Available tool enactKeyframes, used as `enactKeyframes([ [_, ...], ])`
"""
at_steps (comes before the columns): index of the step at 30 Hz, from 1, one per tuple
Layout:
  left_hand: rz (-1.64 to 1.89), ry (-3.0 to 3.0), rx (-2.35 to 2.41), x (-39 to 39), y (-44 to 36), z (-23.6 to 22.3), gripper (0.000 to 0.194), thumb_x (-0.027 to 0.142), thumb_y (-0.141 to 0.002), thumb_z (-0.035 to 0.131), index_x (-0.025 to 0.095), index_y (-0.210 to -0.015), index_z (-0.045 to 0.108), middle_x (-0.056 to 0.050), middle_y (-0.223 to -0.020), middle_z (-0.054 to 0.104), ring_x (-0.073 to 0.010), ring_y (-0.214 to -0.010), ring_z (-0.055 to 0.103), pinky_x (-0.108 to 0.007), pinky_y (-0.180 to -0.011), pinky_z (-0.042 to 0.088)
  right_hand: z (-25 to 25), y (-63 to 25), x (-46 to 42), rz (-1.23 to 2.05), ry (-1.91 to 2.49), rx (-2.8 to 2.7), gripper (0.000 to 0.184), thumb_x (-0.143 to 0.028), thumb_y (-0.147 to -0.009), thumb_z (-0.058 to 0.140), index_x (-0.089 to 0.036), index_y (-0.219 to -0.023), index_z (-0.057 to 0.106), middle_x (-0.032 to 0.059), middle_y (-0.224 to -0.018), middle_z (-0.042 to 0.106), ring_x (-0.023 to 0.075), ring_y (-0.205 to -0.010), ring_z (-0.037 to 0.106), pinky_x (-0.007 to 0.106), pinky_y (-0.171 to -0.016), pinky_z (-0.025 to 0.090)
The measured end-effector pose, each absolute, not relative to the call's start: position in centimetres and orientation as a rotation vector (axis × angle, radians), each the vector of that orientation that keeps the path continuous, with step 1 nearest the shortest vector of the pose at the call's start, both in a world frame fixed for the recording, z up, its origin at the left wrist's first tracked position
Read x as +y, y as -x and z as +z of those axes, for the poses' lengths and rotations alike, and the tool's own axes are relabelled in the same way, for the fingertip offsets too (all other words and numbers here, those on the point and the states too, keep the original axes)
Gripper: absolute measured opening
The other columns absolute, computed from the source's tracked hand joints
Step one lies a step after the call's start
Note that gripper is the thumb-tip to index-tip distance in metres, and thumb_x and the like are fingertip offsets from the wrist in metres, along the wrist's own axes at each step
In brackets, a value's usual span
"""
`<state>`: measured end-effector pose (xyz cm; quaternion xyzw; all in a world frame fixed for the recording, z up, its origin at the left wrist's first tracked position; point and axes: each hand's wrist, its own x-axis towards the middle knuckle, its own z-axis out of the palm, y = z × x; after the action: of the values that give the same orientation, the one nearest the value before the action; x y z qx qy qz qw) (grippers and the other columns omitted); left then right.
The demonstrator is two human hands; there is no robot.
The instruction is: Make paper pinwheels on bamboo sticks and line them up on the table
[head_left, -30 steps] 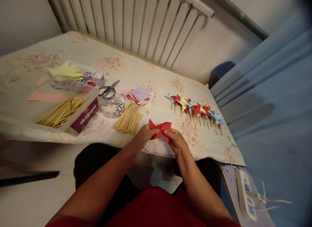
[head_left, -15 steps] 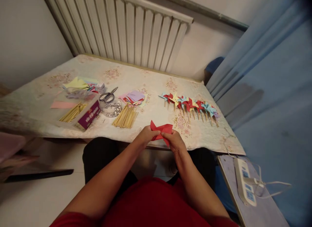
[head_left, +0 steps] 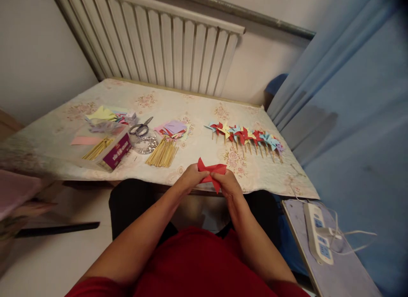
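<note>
Currently, L hand (head_left: 193, 176) & R hand (head_left: 228, 180) both clamped on red paper (head_left: 214, 167), thumbs close tog. nr its ctr; paper held up at bench (head_left: 191, 156) near edge, approx. midway along, pointed corners sticking out. Stick bundle (head_left: 162, 153) lies L of hands, nr same edge; paper stack (head_left: 174, 127) just behind. Clear dish (head_left: 145, 144) w/ small shiny bits beside sticks, scissors (head_left: 140, 128) adj. Pinwheels (head_left: 245, 135) in row twd R edge. Plastic box (head_left: 117, 153) twd L end, near edge.
</note>
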<state>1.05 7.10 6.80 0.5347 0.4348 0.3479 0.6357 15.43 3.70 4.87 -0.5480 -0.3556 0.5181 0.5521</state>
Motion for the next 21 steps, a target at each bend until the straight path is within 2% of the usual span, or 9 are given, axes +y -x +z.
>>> enactKeyframes([
  [8, 0.803, -1.162, 1.006, 6.6, -1.5, 7.0, 0.016, 0.021, -0.061, 0.066, 0.012, -0.075, 0.068, 0.001, -0.066, 0.065, -0.0122, -0.058, 0.053, -0.024, -0.059, 0.040, 5.4, -15.3, 3.2, 1.217, 1.300, -0.854, 0.012, -0.025, -0.056, 0.069, -0.018, -0.063, 0.063, -0.0033, -0.059, 0.064, 0.0129, -0.055, 0.055, 0.026, -0.059, 0.047],
  [12, 0.797, -0.996, 0.920, 6.3, -1.5, 7.0, 0.024, 0.021, -0.060, 0.071, 0.011, -0.082, 0.067, -0.001, -0.069, 0.066, -0.0121, -0.060, 0.056, -0.024, -0.062, 0.042, 5.8, -15.0, 2.9, 1.275, 1.231, -0.779, 0.015, -0.025, -0.054, 0.069, -0.018, -0.066, 0.065, -0.0018, -0.063, 0.066, 0.0145, -0.057, 0.057, 0.028, -0.062, 0.049],
  [16, 0.765, -0.864, 0.854, 6.1, -1.0, 7.0, 0.028, 0.030, -0.063, 0.076, 0.011, -0.080, 0.064, 0.000, -0.067, 0.062, -0.0090, -0.057, 0.053, -0.022, -0.057, 0.041, 5.7, -14.9, 2.9, 1.269, 1.179, -0.711, 0.016, -0.024, -0.054, 0.069, -0.018, -0.068, 0.066, -0.0012, -0.067, 0.068, 0.0145, -0.060, 0.059, 0.028, -0.065, 0.050],
  [18, 0.783, -0.772, 0.806, 6.0, -0.7, 6.9, 0.030, 0.035, -0.065, 0.077, 0.013, -0.078, 0.062, 0.000, -0.069, 0.061, -0.0089, -0.060, 0.054, -0.022, -0.059, 0.043, 5.7, -14.7, 3.1, 1.240, 1.160, -0.687, 0.016, -0.023, -0.055, 0.069, -0.018, -0.069, 0.066, -0.0011, -0.068, 0.068, 0.0144, -0.061, 0.060, 0.028, -0.066, 0.050],
  [21, 0.849, -0.645, 0.707, 5.5, -0.7, 6.5, 0.032, 0.037, -0.067, 0.078, 0.015, -0.084, 0.063, -0.002, -0.082, 0.064, -0.0108, -0.073, 0.058, -0.024, -0.069, 0.047, 5.6, -14.3, 3.3, 1.199, 1.146, -0.630, 0.016, -0.023, -0.055, 0.069, -0.018, -0.070, 0.066, -0.0004, -0.069, 0.068, 0.0149, -0.062, 0.060, 0.029, -0.067, 0.051],
])
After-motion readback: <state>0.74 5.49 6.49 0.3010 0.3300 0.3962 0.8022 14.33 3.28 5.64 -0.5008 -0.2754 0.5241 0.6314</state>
